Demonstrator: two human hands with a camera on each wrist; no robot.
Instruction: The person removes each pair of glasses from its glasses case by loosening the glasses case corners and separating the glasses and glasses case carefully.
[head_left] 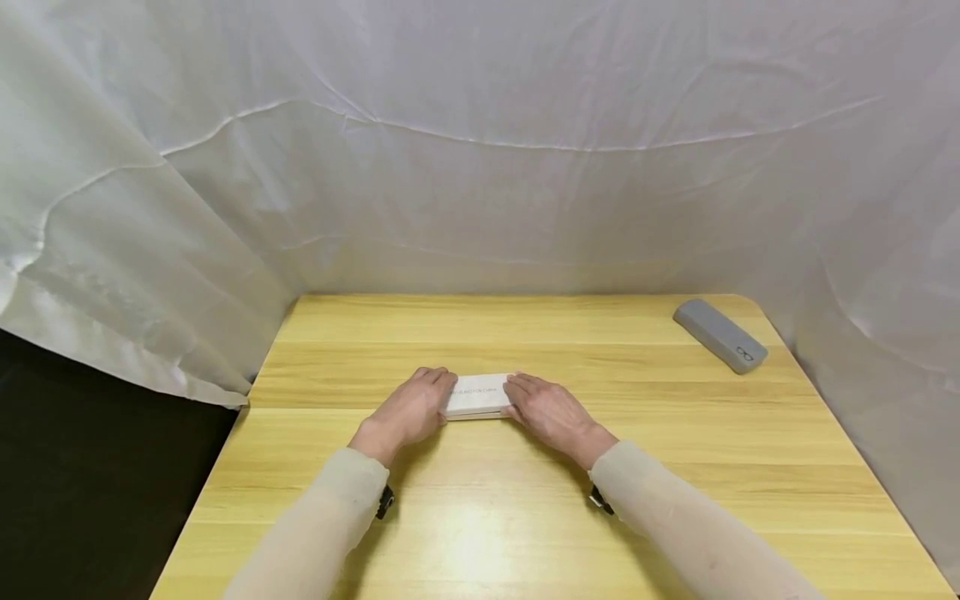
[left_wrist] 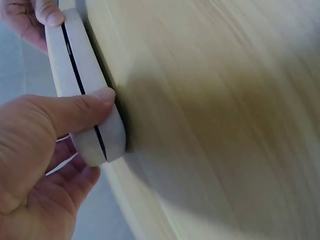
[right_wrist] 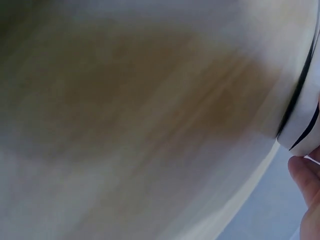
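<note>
At table centre, a flat white case (head_left: 477, 395) is gripped at both short ends, lying on the wooden tabletop (head_left: 525, 517). Case: rectangular w/ rounded corners, matte white shell, faint grey lettering on top (too small to be read); a thin dark seam is seen running round its edge in the left wrist view (left_wrist: 80, 85), dividing lid from base. Long axis is set left–right, roughly parallel to the table's near edge; broad face is turned up.

Left hand (head_left: 408, 410): fingers curled over the case's left end, thumb (left_wrist: 75, 107) pressed across the seam on the near side. Right hand (head_left: 551, 412): fingers laid over the right end, curled round it; only a fingertip (right_wrist: 305, 177) and a corner of the case (right_wrist: 302, 125) are caught by the right wrist view, which is blurred. Both forearms are covered by pale beige sleeves (head_left: 675, 533).

Tabletop: light yellow wood-grain laminate, smooth, slight sheen, rounded far corners. At far right corner, well apart from the hands, a grey oblong glasses case (head_left: 720, 335) is laid diagonally, a small spectacles symbol printed near its nearer end. Table is enclosed on three sides by creased white fabric (head_left: 480, 167).
</note>
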